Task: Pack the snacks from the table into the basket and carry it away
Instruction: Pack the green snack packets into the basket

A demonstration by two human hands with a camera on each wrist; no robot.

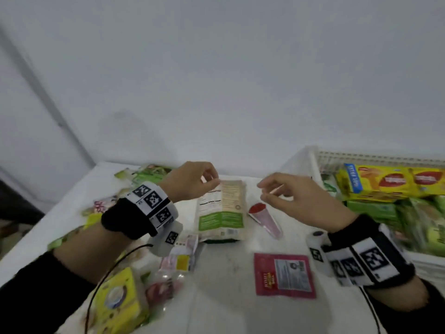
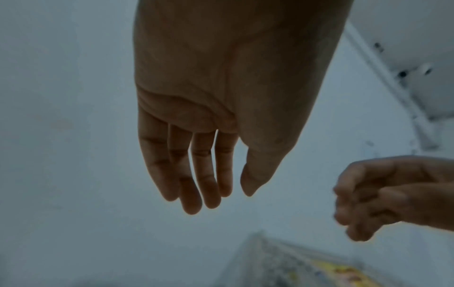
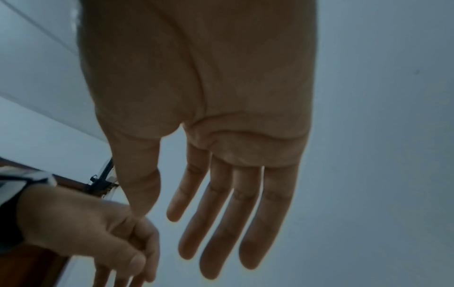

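Note:
Both hands hover empty above the white table [image 1: 228,309]. My left hand [image 1: 204,179] hangs with relaxed fingers [image 2: 196,184] over a beige and green pouch [image 1: 222,210] lying flat. My right hand [image 1: 274,189] is open, its fingers [image 3: 233,223] straight in the wrist view, just above a red-topped pink packet [image 1: 263,219]. A red flat packet [image 1: 284,274] lies near my right wrist. The white basket [image 1: 313,160] at the right holds yellow boxes [image 1: 390,182] and green packs [image 1: 421,220].
More snacks lie at the left: a yellow pack [image 1: 120,302], pink wrapped sweets [image 1: 178,256], green bags [image 1: 149,174] near the far corner. A white wall stands right behind the table. The table's left edge drops off to a dark floor.

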